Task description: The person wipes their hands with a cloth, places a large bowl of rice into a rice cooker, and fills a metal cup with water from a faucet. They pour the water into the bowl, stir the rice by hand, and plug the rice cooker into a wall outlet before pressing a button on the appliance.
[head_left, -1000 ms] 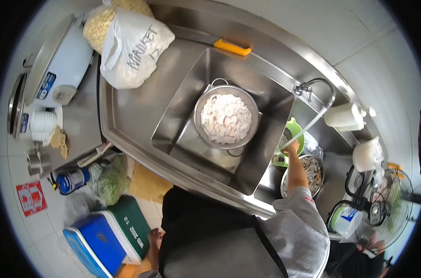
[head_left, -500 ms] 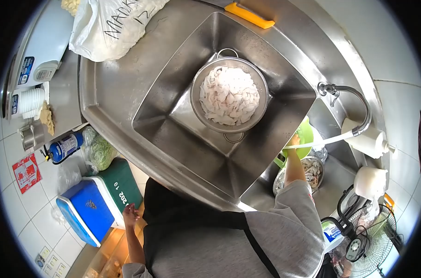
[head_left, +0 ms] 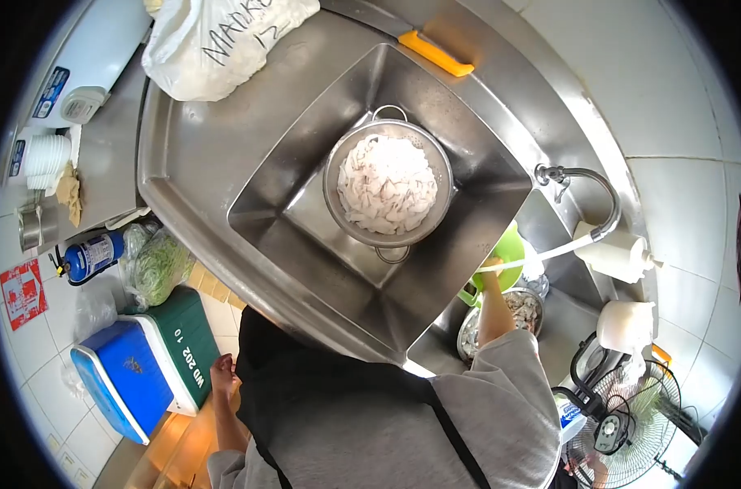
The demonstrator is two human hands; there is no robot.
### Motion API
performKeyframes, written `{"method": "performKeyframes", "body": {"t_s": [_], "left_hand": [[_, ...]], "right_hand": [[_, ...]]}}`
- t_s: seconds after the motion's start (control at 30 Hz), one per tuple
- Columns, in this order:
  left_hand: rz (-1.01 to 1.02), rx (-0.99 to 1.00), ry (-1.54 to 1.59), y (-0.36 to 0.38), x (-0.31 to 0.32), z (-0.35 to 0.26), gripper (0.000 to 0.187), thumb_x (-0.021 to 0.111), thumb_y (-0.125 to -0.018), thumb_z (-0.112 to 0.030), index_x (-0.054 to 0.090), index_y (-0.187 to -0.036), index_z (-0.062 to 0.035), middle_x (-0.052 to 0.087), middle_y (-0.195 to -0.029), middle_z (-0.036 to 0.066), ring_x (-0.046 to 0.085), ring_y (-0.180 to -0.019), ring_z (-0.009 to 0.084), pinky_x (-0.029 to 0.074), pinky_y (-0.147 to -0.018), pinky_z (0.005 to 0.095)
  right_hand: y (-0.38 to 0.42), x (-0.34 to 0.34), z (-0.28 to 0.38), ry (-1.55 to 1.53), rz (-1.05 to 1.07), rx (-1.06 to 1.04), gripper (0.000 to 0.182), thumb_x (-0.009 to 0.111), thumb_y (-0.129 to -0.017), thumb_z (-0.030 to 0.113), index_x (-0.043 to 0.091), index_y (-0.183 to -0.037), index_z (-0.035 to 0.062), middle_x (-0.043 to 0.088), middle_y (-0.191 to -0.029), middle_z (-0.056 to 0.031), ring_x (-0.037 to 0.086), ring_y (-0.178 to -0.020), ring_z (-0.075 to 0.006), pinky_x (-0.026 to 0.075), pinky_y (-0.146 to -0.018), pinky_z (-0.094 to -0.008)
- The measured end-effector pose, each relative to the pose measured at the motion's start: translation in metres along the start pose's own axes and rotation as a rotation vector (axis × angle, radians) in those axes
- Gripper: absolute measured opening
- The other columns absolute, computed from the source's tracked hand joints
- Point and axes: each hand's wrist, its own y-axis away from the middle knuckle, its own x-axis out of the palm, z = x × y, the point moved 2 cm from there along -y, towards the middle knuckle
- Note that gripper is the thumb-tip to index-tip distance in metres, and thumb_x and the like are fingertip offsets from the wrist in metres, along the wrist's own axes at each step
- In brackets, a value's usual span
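Note:
My right hand [head_left: 492, 266] reaches into the right-hand sink basin, at the bright green container [head_left: 511, 247]. A white hose [head_left: 533, 259] from the tap crosses over it; the fingers are hidden. Beside my forearm is a metal bowl [head_left: 536, 312] of greyish, wet-looking pieces, partly covered by the arm. My left hand [head_left: 224, 375] hangs low beside the green cooler [head_left: 185, 346], fingers loosely bent and holding nothing. In the middle basin stands a round metal colander [head_left: 332, 191] with two loop handles, heaped with pale pieces that look like raw sliced meat or seafood [head_left: 388, 183].
On the sink's left ledge lies a white bag with writing [head_left: 224, 53]. A yellow-handled tool [head_left: 436, 55] rests at the back edge. The curved tap [head_left: 595, 181] rises on the right. Left are a blue cooler [head_left: 126, 371] and a blue extinguisher [head_left: 93, 257]; a fan [head_left: 623, 432] stands lower right.
The whole view has shifted, with the sink and colander now slightly further left. My right hand stays at the green container. My left hand still hangs by the cooler.

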Motion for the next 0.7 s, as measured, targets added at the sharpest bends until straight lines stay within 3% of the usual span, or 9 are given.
{"method": "performKeyframes", "body": {"t_s": [0.13, 0.17, 0.27, 0.3, 0.33, 0.43, 0.47, 0.53, 0.7], "left_hand": [[0.009, 0.002, 0.095, -0.024, -0.015, 0.013, 0.023, 0.049, -0.089, -0.022, 0.056, -0.104, -0.0058, 0.058, -0.067, 0.007, 0.051, -0.041, 0.0122, 0.035, -0.035, 0.0223], [0.015, -0.057, 0.121, -0.03, -0.019, 0.015, 0.024, 0.048, -0.089, -0.021, 0.056, -0.105, -0.0058, 0.058, -0.067, 0.008, 0.051, -0.041, 0.0126, 0.036, -0.035, 0.0226], [0.033, -0.104, 0.15, -0.045, -0.023, 0.009, 0.024, 0.047, -0.088, -0.02, 0.055, -0.106, -0.0051, 0.058, -0.067, 0.008, 0.051, -0.04, 0.0133, 0.036, -0.035, 0.0229], [0.029, -0.108, 0.151, -0.051, -0.025, 0.007, 0.024, 0.046, -0.088, -0.019, 0.055, -0.106, -0.0045, 0.058, -0.066, 0.008, 0.051, -0.039, 0.0137, 0.035, -0.034, 0.0229], [0.023, -0.111, 0.152, -0.056, -0.029, 0.004, 0.025, 0.046, -0.088, -0.018, 0.054, -0.106, -0.0038, 0.058, -0.066, 0.008, 0.051, -0.038, 0.014, 0.035, -0.034, 0.023], [0.062, -0.027, 0.049, -0.07, -0.03, -0.004, 0.026, 0.047, -0.087, -0.021, 0.054, -0.104, -0.0033, 0.058, -0.065, 0.008, 0.052, -0.039, 0.0149, 0.036, -0.034, 0.0234], [0.066, 0.0, -0.019, -0.074, -0.03, -0.007, 0.026, 0.047, -0.087, -0.022, 0.054, -0.104, -0.0034, 0.058, -0.065, 0.009, 0.053, -0.04, 0.0152, 0.036, -0.035, 0.0234], [0.087, 0.06, -0.031, -0.081, -0.029, -0.01, 0.027, 0.048, -0.086, -0.023, 0.054, -0.104, -0.0039, 0.058, -0.066, 0.009, 0.053, -0.04, 0.0156, 0.037, -0.035, 0.0235], [0.175, 0.098, -0.014, -0.092, -0.026, -0.032, 0.024, 0.048, -0.086, -0.023, 0.055, -0.101, -0.005, 0.058, -0.065, 0.01, 0.053, -0.04, 0.0154, 0.038, -0.034, 0.0243]], "right_hand": [[-0.006, -0.039, -0.002, 0.218, 0.06, -0.062, 0.02, 0.057, -0.072, 0.009, 0.057, -0.088, -0.0028, 0.06, -0.069, -0.0154, 0.058, -0.047, -0.0266, 0.049, -0.045, -0.0333], [0.031, -0.078, 0.046, -0.307, 0.029, 0.125, 0.019, 0.054, -0.074, 0.008, 0.055, -0.088, -0.0045, 0.059, -0.066, -0.0155, 0.057, -0.044, -0.0237, 0.048, -0.044, -0.0321], [0.042, -0.128, 0.061, -0.155, -0.098, 0.046, 0.022, 0.05, -0.081, 0.014, 0.054, -0.091, -0.0053, 0.059, -0.066, -0.017, 0.058, -0.043, -0.0233, 0.045, -0.036, -0.0312], [0.053, -0.149, 0.078, -0.289, -0.091, 0.098, 0.021, 0.048, -0.078, 0.009, 0.055, -0.093, -0.0045, 0.059, -0.064, -0.015, 0.056, -0.041, -0.0191, 0.046, -0.04, -0.0308], [0.027, -0.148, 0.042, -0.056, -0.261, -0.177, 0.017, 0.047, -0.077, 0.006, 0.055, -0.087, -0.0045, 0.058, -0.062, -0.0135, 0.056, -0.041, -0.0194, 0.046, -0.038, -0.0304], [0.06, -0.215, 0.09, -0.299, -0.184, -0.074, 0.011, 0.045, -0.075, 0.003, 0.053, -0.077, -0.0051, 0.057, -0.059, -0.0123, 0.057, -0.042, -0.0194, 0.046, -0.037, -0.0298], [0.056, -0.229, 0.086, -0.164, -0.157, -0.002, 0.018, 0.046, -0.076, 0.007, 0.056, -0.087, -0.0038, 0.06, -0.067, -0.0202, 0.062, -0.049, -0.0253, 0.049, -0.046, -0.0333], [0.025, -0.235, 0.039, -0.058, -0.335, -0.181, 0.017, 0.046, -0.075, 0.005, 0.057, -0.085, -0.0044, 0.06, -0.065, -0.0173, 0.061, -0.046, -0.0244, 0.049, -0.045, -0.0334], [0.091, -0.298, 0.09, -0.27, -0.256, -0.062, 0.019, 0.051, -0.08, 0.011, 0.058, -0.088, -0.0042, 0.061, -0.067, -0.0117, 0.06, -0.048, -0.0206, 0.049, -0.042, -0.0285]]}}
